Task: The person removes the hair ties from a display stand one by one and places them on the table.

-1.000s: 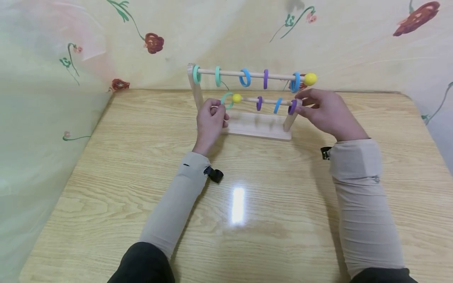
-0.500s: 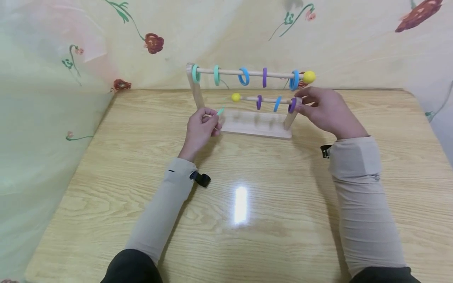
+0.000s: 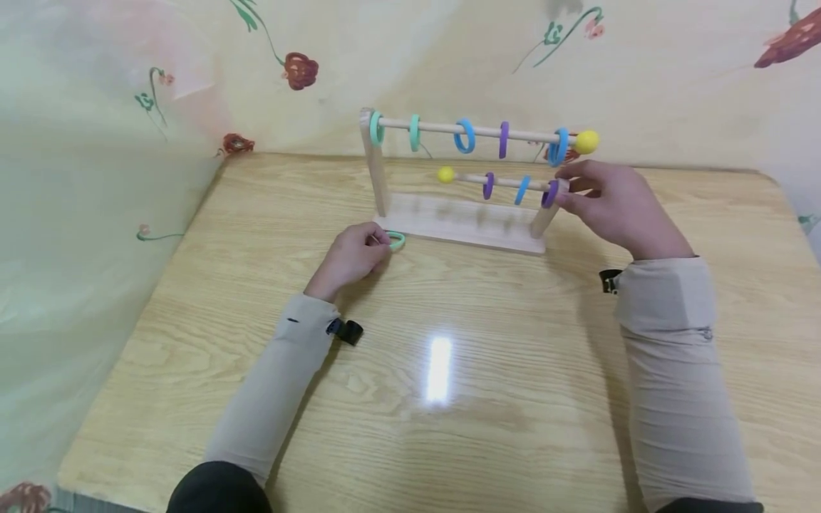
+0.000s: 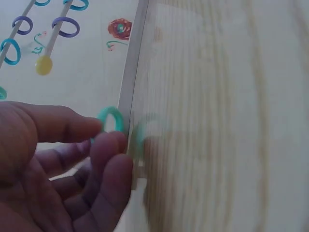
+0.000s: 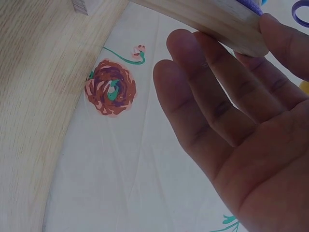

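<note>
A light wooden stand carries two rods, each with a yellow ball at its free end. My right hand grips the top of its short right post, thumb on one side and fingers on the other, as the right wrist view also shows. Between thumb and fingertips, my left hand pinches a mint-green ring. That ring is low at the table, by the stand's front left corner. Several rings hang on the upper rod; a blue ring and two purple ones hang on the lower rod.
The wood-grain table carries the stand near its back edge. Behind and to the left hangs a pale cloth with painted flowers. A strip of light reflects off the tabletop.
My left hand has drawn the green ring off the lower rod's yellow-ball end and brought it down and left to the table. The right hand keeps its grip on the post.
</note>
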`<state>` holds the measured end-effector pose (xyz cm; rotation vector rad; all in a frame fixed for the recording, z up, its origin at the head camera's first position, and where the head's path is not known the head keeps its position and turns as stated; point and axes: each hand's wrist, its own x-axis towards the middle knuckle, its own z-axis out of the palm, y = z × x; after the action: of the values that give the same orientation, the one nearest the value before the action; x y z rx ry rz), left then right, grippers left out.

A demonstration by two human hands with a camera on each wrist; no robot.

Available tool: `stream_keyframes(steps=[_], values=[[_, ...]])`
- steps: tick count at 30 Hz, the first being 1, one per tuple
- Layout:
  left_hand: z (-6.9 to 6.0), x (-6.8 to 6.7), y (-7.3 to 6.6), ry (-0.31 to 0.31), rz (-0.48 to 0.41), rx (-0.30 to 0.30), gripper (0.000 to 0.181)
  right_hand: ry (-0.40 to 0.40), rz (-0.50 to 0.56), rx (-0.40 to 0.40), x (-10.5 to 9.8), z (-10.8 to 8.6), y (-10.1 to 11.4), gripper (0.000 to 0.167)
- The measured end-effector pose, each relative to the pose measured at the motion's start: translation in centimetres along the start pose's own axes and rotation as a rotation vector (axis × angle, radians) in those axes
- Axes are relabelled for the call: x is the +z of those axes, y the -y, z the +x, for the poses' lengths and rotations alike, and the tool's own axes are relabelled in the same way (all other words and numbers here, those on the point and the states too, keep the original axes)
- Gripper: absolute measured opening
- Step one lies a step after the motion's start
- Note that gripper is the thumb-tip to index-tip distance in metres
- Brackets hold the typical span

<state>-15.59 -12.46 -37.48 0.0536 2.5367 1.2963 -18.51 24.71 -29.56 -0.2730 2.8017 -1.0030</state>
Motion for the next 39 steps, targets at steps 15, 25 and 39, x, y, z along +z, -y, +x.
stream_keyframes(steps=[15, 25, 39], values=[[0.5, -0.8, 1.1, 0.019, -0.022, -0.090, 0.013, -0.009, 0.015, -0.011, -0.1, 0.1, -0.1, 0.047], [0.8, -0.9, 1.2, 0.007, -0.062, -0.129, 0.022, -0.009, 0.002, 0.000, 0.0, 0.0, -0.1, 0.046], [0.7, -0.7, 1.0, -0.015, -0.062, -0.126, 0.028, -0.014, 0.003, -0.008, 0.0, 0.1, -0.2, 0.045]])
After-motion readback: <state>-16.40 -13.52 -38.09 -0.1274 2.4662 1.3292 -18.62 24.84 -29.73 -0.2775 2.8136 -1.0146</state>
